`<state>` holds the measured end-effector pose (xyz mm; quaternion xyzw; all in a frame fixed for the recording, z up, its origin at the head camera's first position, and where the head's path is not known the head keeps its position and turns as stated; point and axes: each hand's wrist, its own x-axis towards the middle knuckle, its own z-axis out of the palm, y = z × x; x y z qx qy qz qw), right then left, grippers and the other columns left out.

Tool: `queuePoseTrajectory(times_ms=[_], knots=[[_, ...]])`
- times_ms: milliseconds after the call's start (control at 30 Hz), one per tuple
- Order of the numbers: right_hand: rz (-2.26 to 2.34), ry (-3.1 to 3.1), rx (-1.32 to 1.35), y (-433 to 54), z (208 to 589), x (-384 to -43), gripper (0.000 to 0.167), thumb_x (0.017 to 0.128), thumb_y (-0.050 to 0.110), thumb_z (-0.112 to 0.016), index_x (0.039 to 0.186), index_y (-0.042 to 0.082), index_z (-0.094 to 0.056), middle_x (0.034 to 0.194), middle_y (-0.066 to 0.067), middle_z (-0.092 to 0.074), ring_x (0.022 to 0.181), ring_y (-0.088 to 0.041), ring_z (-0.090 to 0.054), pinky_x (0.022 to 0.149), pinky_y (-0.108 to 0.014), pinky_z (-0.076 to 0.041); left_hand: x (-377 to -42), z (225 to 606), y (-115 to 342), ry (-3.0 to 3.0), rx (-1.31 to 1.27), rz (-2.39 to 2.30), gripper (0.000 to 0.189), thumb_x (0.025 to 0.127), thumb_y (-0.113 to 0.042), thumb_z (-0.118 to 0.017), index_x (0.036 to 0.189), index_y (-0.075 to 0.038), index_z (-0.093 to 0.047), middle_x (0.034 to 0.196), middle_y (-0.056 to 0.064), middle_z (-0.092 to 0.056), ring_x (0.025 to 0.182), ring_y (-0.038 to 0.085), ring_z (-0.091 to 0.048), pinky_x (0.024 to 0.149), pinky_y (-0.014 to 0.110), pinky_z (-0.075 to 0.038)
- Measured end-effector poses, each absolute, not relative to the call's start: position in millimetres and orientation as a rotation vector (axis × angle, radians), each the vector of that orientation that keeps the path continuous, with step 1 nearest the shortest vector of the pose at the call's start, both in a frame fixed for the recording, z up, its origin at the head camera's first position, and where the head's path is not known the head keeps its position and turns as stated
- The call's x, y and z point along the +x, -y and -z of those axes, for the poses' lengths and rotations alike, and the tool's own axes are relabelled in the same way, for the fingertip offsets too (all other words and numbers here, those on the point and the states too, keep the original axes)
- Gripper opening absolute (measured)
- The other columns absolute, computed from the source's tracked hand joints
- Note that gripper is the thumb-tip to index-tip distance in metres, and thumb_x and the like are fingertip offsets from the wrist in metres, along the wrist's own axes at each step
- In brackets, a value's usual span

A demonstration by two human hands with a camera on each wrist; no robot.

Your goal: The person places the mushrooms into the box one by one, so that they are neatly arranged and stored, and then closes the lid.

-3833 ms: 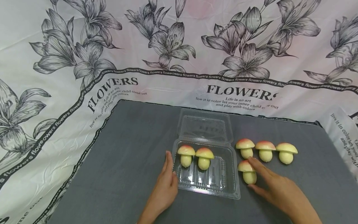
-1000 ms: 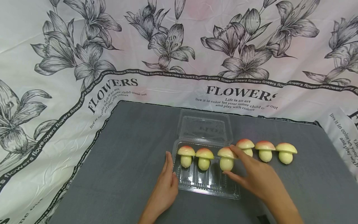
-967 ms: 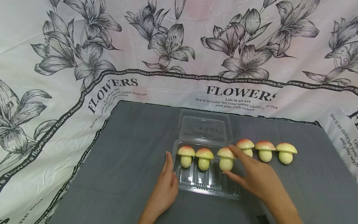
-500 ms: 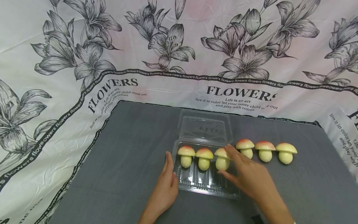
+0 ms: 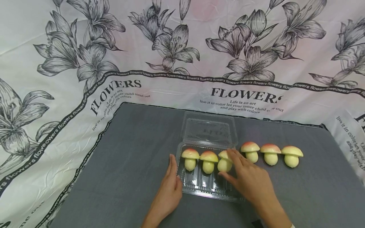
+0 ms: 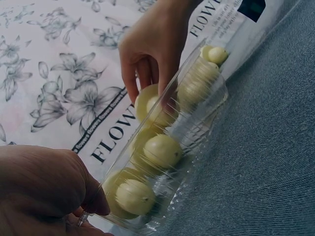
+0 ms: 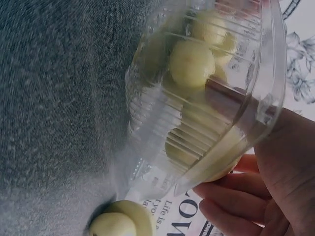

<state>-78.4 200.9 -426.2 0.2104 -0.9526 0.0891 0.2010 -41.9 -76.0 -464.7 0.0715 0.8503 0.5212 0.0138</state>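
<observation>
A clear plastic box point(image 5: 196, 185) lies with its lid point(image 5: 209, 128) folded back. My left hand point(image 5: 169, 193) grips its left edge, thumb and fingers at the rim in the left wrist view. Two yellow mushroom-shaped pieces with reddish caps, the left one point(image 5: 190, 160) and the middle one point(image 5: 208, 162), lie side by side inside. To their right my right hand point(image 5: 252, 179) holds a third mushroom point(image 5: 224, 165) between fingers and thumb, its stem leaning slightly left. The fingers hide part of its cap. Through the clear wall, the right wrist view shows my thumb point(image 7: 226, 98) inside the box.
On the grey table point(image 5: 137, 142), a row of three more mushrooms, the left point(image 5: 251, 152), middle point(image 5: 271, 154) and right one point(image 5: 292, 156), lies right of the box. A flower-printed cloth point(image 5: 171, 91) borders the table behind and at the sides.
My right hand has brought the third mushroom from the table into the box, then shifted it left beside the middle one. My left hand stays at the box's edge.
</observation>
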Motion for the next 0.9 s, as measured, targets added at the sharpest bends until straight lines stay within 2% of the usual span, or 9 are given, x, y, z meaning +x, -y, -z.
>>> queuePoseTrajectory(times_ms=[300, 500, 900], knots=[[-0.202, 2.653, 0.573, -197, 429, -78, 0.083, 0.076, 0.049, -0.092, 0.14, 0.004, -0.062, 0.136, -0.018, -0.07, 0.09, -0.041, -0.076, 0.047, -0.048, -0.054, -42, 465, 76, -2.651, 0.228, -1.618, 0.076, 0.106, 0.004, -0.043, 0.169, -0.006, -0.002, 0.176, 0.016, -0.004, 0.16, 0.028, -0.014, 0.125, 0.053, -0.02], [-0.184, 2.619, 0.584, -195, 433, -77, 0.085, 0.074, 0.047, -0.094, 0.139, 0.003, -0.062, 0.134, -0.018, -0.071, 0.103, -0.04, -0.075, 0.062, -0.054, -0.061, -43, 464, 76, -2.649, 0.227, -1.618, 0.075, 0.106, 0.004, -0.043, 0.168, -0.005, -0.002, 0.176, 0.016, -0.004, 0.16, 0.028, -0.013, 0.126, 0.052, -0.02], [-0.107, 2.605, 0.572, -190, 438, -77, 0.091, 0.07, 0.048, -0.096, 0.139, 0.0, -0.062, 0.128, -0.021, -0.073, 0.101, -0.041, -0.076, 0.079, -0.053, -0.062, -41, 463, 76, -2.643, 0.232, -1.63, 0.076, 0.105, 0.006, -0.043, 0.168, -0.004, -0.002, 0.176, 0.017, -0.004, 0.159, 0.028, -0.014, 0.124, 0.055, -0.023]])
